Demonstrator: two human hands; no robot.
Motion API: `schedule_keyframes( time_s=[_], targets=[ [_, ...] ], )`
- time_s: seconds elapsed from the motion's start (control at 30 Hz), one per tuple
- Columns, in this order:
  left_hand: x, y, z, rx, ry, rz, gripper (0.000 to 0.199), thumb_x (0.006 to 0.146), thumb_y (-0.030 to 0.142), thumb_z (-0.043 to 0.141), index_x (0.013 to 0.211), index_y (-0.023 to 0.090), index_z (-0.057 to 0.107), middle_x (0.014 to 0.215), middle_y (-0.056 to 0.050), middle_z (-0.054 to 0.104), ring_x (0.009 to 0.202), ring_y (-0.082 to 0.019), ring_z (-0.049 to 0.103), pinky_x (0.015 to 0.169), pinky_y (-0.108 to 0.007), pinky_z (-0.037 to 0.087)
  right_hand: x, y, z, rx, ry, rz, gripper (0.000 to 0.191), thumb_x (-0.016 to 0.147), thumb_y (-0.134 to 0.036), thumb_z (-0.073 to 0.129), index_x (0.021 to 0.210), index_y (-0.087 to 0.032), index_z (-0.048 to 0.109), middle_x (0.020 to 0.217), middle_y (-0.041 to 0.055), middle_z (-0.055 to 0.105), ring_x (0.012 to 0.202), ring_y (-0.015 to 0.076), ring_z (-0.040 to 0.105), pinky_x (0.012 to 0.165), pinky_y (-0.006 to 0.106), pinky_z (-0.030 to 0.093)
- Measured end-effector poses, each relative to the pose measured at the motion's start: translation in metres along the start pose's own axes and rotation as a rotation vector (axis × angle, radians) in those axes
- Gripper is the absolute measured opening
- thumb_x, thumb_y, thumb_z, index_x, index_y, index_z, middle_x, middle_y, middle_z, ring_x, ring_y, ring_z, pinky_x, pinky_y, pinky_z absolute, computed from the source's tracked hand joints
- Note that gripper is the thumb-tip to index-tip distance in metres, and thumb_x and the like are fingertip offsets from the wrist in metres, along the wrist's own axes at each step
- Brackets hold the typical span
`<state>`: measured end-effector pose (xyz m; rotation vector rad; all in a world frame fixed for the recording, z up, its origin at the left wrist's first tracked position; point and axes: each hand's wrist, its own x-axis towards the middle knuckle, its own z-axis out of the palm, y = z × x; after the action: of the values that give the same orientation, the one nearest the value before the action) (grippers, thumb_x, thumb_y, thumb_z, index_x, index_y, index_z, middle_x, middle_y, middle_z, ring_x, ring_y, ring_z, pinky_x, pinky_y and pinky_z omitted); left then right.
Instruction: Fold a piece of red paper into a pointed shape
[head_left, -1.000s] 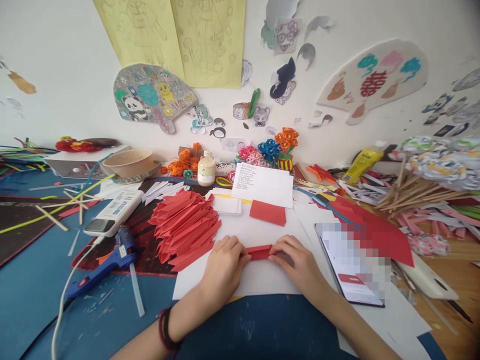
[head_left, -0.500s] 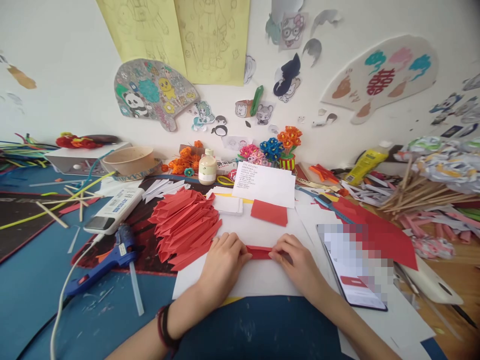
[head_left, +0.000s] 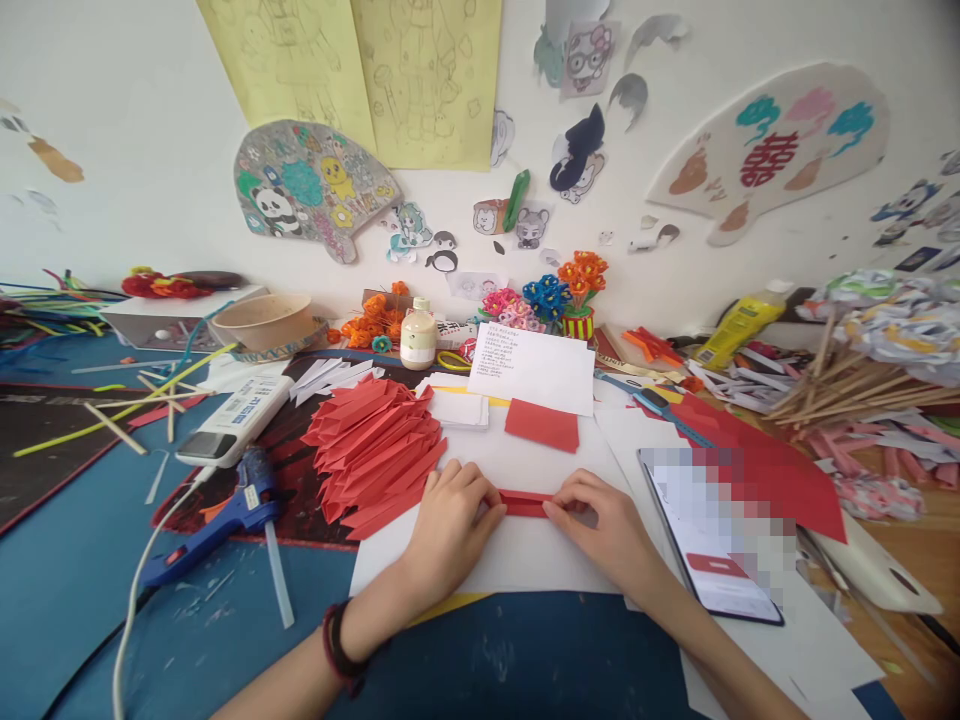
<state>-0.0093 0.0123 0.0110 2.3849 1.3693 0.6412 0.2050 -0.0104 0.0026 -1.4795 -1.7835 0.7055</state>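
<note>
The left hand (head_left: 455, 512) pinches one end of the folded red strip (head_left: 526, 504), and the right hand (head_left: 600, 513) pinches the other; its middle lies uncovered between them.

Bright, diffuse light casts soft shadows, the outer edges look stretched, and mosaic blocks obscure the phone (head_left: 699, 540)

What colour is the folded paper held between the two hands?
The folded paper is red; the head view shows it best.
</note>
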Motion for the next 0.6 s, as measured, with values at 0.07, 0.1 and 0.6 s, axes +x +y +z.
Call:
schedule_keyframes(
  time_s=[0.07,0.1,0.6],
  targets=[
    [0.0,0.003,0.0,0.016,-0.001,-0.018,0.017,0.092,0.025,0.05,0.077,0.021,0.057,0.086,0.0,0.06,0.085,-0.02,0.047,0.075,-0.036,0.029,0.0,0.001,0.0,-0.008,0.003,0.013,0.019,0.085,-0.03,0.06,0.069,-0.021,0.061,0.077,0.0014,0.058,0.071,0.0166,0.056,0.065,0.029,0.043],
    [0.001,0.004,0.0,0.031,0.002,-0.025,0.017,0.092,0.025,0.05,0.077,0.021,0.058,0.086,-0.001,0.06,0.085,-0.02,0.047,0.075,-0.036,0.029,0.001,0.001,0.0,-0.013,0.006,0.018,0.019,0.085,-0.03,0.06,0.068,-0.021,0.061,0.077,0.0012,0.058,0.07,0.0163,0.056,0.065,0.029,0.042],
    [0.004,0.014,0.002,0.1,0.031,-0.112,0.012,0.083,0.021,0.052,0.072,0.02,0.056,0.083,-0.003,0.059,0.086,-0.022,0.049,0.074,-0.036,0.03,0.003,0.0,0.001,-0.052,0.02,0.088,0.016,0.076,-0.028,0.065,0.062,-0.021,0.061,0.073,0.0006,0.059,0.067,0.016,0.052,0.065,0.03,0.042]
  ],
)
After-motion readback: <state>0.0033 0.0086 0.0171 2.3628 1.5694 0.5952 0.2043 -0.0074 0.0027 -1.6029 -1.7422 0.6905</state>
